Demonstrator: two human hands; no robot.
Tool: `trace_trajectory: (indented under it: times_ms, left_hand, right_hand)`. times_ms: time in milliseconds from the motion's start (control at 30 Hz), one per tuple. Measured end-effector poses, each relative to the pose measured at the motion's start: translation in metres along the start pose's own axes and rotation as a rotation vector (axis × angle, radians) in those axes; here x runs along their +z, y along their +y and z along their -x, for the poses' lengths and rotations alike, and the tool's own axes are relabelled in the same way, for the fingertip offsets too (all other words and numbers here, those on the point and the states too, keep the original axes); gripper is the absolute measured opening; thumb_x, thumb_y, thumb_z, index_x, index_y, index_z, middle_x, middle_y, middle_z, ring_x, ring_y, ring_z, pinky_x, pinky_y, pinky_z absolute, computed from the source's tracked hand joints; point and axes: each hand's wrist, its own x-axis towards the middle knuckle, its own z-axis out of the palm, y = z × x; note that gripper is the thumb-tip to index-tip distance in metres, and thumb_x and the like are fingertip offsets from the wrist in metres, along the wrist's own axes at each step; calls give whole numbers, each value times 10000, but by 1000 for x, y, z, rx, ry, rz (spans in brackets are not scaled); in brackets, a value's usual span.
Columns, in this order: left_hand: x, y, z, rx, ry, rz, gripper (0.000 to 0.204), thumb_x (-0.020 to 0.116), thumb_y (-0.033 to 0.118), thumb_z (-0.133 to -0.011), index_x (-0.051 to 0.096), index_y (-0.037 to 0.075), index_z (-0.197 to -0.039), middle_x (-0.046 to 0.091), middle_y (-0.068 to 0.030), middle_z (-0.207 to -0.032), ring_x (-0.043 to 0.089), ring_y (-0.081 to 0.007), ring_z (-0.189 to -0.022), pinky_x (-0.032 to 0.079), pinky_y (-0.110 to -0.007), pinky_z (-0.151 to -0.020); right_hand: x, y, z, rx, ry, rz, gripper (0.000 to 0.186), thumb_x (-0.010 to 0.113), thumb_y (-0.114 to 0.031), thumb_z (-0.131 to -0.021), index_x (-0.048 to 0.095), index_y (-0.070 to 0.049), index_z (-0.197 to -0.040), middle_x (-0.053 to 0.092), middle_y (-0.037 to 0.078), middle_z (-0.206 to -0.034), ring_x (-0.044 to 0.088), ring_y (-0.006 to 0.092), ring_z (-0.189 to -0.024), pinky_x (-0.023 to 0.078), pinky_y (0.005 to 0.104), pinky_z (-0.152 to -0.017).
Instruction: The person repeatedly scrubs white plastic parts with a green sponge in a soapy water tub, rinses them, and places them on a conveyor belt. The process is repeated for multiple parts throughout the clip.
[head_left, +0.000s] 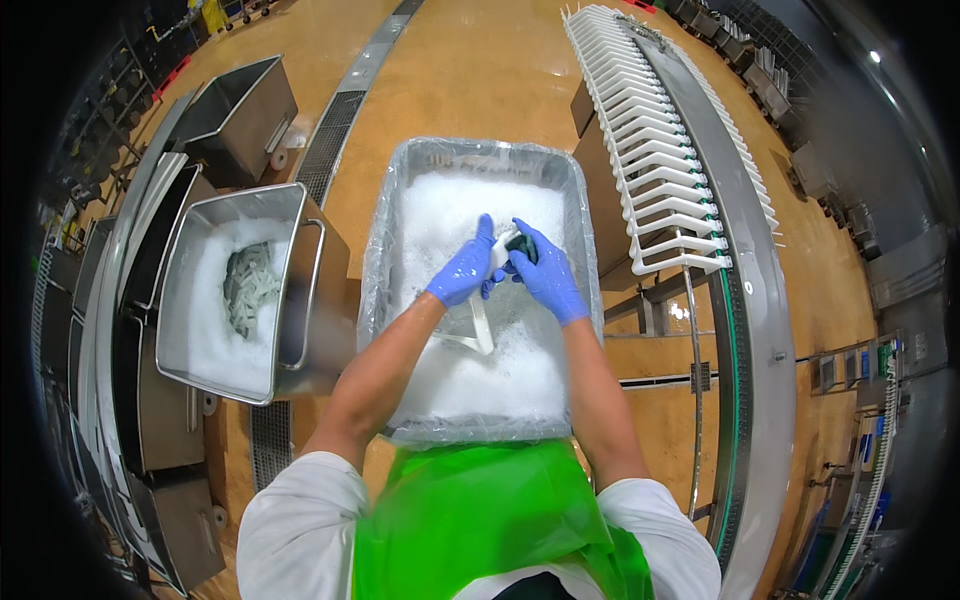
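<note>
Over a grey plastic-lined tub (372, 290) of white suds (480, 385), my two blue-gloved hands work close together. My left hand (466, 268) is closed round a white angled plastic arm (482, 326), its thumb pointing up. The arm's lower part bends to the left just above the foamy water. In my right hand (551, 277) a dark green scrubbing pad (520, 247) is gripped and pressed against the arm's upper end. Fingers hide part of that end.
At left stands a metal bin (300, 215) with foam and several white pieces (254, 290) in it. Along the right runs a metal conveyor (735, 200) carrying rows of white angled arms (655, 160). More steel bins (240, 120) stand at far left. Floor drains (335, 140) cross the floor.
</note>
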Motion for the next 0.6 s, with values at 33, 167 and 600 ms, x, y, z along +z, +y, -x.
trace_trajectory:
  times_ms: [33, 167, 600]
  left_hand:
    - [-1, 9, 6, 8, 41, 9, 644, 258, 610, -978, 562, 58, -845, 499, -25, -594, 468, -115, -465, 426, -269, -430]
    - [12, 4, 8, -3, 7, 34, 574, 301, 554, -998, 549, 70, -814, 503, -18, -604, 481, -117, -484, 432, -263, -440]
    - [13, -11, -4, -199, -53, 546, 398, 406, 460, -1000, 518, 142, -789, 477, 46, -560, 467, -68, -424, 388, -219, -339]
  right_hand:
    - [1, -5, 2, -43, -5, -96, 253, 627, -173, -906, 623, -36, -1119, 679, 73, -822, 622, 111, -639, 518, 266, -564]
    - [2, -24, -6, 98, -5, -127, 244, 609, -111, -903, 632, -25, -1130, 683, 58, -862, 625, 105, -690, 529, 255, -624]
    - [10, -12, -7, -148, 187, 202, 220, 635, -199, -893, 673, -23, -1021, 676, 129, -747, 647, 183, -645, 517, 316, -610]
